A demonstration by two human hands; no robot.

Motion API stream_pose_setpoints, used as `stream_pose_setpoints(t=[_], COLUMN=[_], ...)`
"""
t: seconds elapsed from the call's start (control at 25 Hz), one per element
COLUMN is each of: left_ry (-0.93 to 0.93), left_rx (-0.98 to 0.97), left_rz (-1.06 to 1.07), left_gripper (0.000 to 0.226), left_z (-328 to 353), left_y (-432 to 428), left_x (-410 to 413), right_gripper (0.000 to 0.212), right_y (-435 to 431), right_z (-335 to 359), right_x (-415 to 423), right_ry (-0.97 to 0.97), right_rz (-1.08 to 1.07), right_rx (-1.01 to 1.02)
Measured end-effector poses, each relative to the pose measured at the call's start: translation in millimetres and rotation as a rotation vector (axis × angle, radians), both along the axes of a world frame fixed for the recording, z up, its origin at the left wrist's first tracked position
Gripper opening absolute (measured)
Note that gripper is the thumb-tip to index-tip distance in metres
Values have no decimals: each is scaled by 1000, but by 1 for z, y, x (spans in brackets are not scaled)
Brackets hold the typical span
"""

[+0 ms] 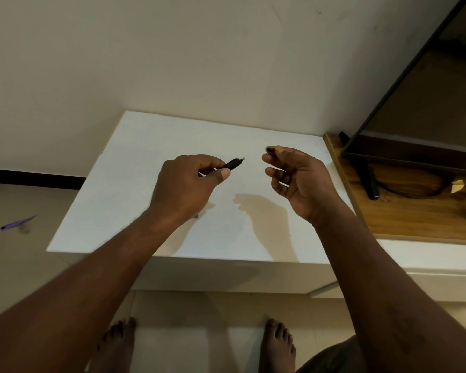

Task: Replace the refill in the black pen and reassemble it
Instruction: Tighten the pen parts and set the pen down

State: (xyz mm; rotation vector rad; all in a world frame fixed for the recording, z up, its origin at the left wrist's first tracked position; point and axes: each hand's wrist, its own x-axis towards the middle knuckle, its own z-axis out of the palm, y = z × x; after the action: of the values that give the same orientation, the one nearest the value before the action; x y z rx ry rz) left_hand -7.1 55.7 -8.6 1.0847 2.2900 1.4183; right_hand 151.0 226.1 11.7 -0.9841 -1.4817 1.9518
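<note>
My left hand (191, 181) is held above the white table (124, 184), closed on the black pen (233, 164). The pen's front end, with a small light metal tip, sticks out to the right past my thumb, and the rest of the barrel is hidden in my fist. My right hand (293, 176) hovers a short way to the right of the pen tip, palm turned up and fingers curled. A small black pen piece (270, 149) is pinched at its fingertips; its shape is too small to make out.
A small green item (196, 216) shows on the table just under my left wrist. A purple pen (17, 223) lies on the floor at the left. A wooden shelf (414, 211) at the right carries a screen's stand (369, 181), a cable and a yellow scrap (458, 185). My bare feet stand below the table.
</note>
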Motion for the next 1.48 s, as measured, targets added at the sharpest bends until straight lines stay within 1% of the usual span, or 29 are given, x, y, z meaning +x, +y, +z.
stream_pose_setpoints(t=[0.16, 0.24, 0.44, 0.6, 1.48], left_ry=[43, 52, 86, 99, 108], left_rx=[19, 7, 2, 13, 1], left_rz=[2, 2, 5, 5, 1], left_gripper=[16, 17, 21, 19, 16], left_z=[3, 3, 3, 3, 1], left_y=[0, 0, 0, 1, 2], left_x=[2, 2, 2, 2, 2], right_gripper=[16, 16, 16, 16, 13], right_y=[-4, -7, -9, -9, -11], right_z=[2, 2, 2, 2, 1], right_x=[-2, -3, -4, -4, -5], right_ry=[-96, -97, -104, -109, -129], right_rz=[83, 124, 131, 133, 183], right_rx=[218, 259, 268, 275, 312])
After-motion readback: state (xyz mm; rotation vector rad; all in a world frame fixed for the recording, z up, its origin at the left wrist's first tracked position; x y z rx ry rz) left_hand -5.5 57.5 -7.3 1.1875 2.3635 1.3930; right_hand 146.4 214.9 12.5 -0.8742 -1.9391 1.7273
